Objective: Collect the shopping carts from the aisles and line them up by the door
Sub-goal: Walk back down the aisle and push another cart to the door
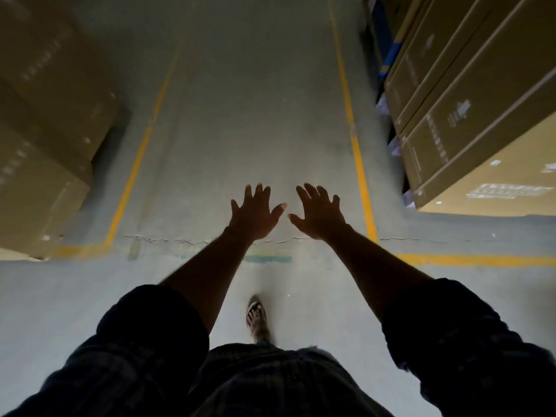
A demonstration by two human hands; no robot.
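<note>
Head cam: left hand (pixel 254 216), right hand (pixel 319 215) splayed, empty; 2 yellow lines (pixel 358 158); maybe 4 boxes (pixel 469 115) rt

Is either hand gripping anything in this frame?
No, the left hand and the right hand both reach forward spread open, holding nothing.

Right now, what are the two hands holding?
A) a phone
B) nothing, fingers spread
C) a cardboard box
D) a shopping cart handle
B: the left hand and right hand reach forward with fingers spread, gripping nothing, above the concrete floor.
</note>
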